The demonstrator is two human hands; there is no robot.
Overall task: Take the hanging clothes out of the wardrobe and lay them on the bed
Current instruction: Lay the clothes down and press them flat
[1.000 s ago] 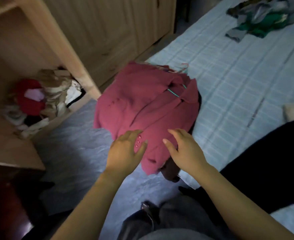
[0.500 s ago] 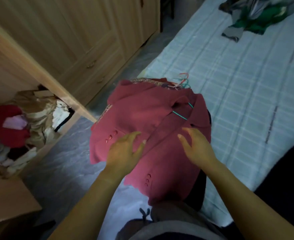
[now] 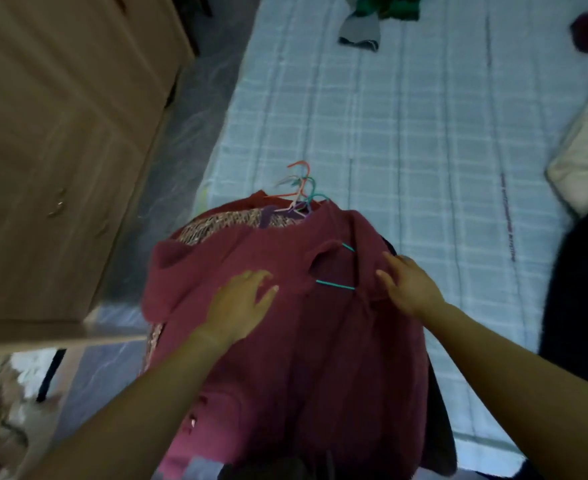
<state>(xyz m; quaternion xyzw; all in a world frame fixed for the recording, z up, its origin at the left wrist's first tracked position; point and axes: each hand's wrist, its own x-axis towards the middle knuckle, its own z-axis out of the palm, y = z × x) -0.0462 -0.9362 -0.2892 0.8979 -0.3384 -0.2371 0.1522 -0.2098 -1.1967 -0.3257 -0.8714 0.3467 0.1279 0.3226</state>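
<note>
Clothes on hangers fill the lower middle of the head view: a maroon jacket (image 3: 285,341) lies on top of the bundle, with a patterned garment (image 3: 230,221) showing under its upper edge at about 11 o'clock and a dark garment (image 3: 441,420) showing along its side at 4 o'clock. A cluster of hanger hooks (image 3: 301,188), orange, pink, teal and purple, sticks out at 12 o'clock from the jacket's collar, over the near part of the bed (image 3: 406,133). Two short teal hanger bars show through the jacket's collar area between the hands.

The left hand (image 3: 240,303) rests flat on the jacket's chest with fingers spread, not clenched. The right hand (image 3: 408,285) lies at 3 o'clock from it, on the jacket's shoulder edge, fingers extended and loose; whether it pinches the cloth cannot be told. Both forearms reach in from the bottom of the frame.

The bed carries a pale blue checked cover and runs from 12 to 4 o'clock. At its far end lies a heap of green and grey clothes (image 3: 372,19), at 1 o'clock. A cream pillow (image 3: 587,157) sits at the 3 o'clock edge, above a black cloth (image 3: 583,306). The wooden wardrobe (image 3: 60,150) fills 9 to 11 o'clock, beside a grey floor (image 3: 181,140).
</note>
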